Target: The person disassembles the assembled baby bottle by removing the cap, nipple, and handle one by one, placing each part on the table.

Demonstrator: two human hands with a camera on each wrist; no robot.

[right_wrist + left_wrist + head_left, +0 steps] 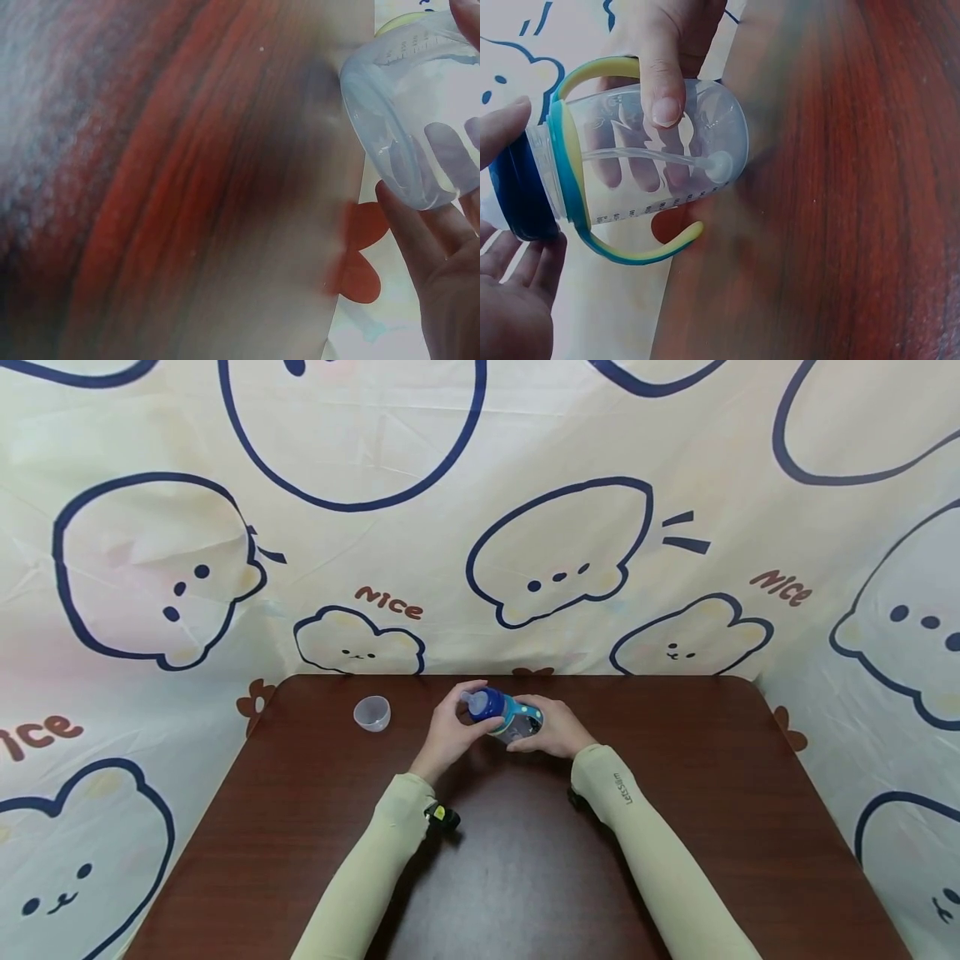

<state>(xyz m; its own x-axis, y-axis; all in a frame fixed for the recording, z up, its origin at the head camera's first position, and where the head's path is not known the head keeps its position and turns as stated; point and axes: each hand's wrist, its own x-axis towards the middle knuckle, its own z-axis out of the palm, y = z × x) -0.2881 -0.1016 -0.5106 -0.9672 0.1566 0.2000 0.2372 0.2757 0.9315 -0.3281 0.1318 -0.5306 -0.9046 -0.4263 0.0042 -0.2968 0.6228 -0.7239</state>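
Observation:
A clear baby bottle [622, 202] is held sideways over the far part of the table. Its screw collar [490, 704] is dark blue, with a translucent nipple [472, 702] pointing left. My left hand [450, 733] grips the collar between thumb and fingers. The right hand [558, 729] holds the clear body, thumb on one side and fingers around the other. Teal-and-yellow handles [643, 255] curve out from below the collar. Inside the body runs a thin straw [660, 156] with a rounded weight [720, 166]. In the right wrist view, the bottle's base [382, 135] lies beside the right fingers.
A small clear cup or cap [372, 714] stands on the brown wooden table [510, 877], left of the left hand. Behind the table's far edge hangs a cream cloth [450, 552] with cartoon prints, which also covers both sides.

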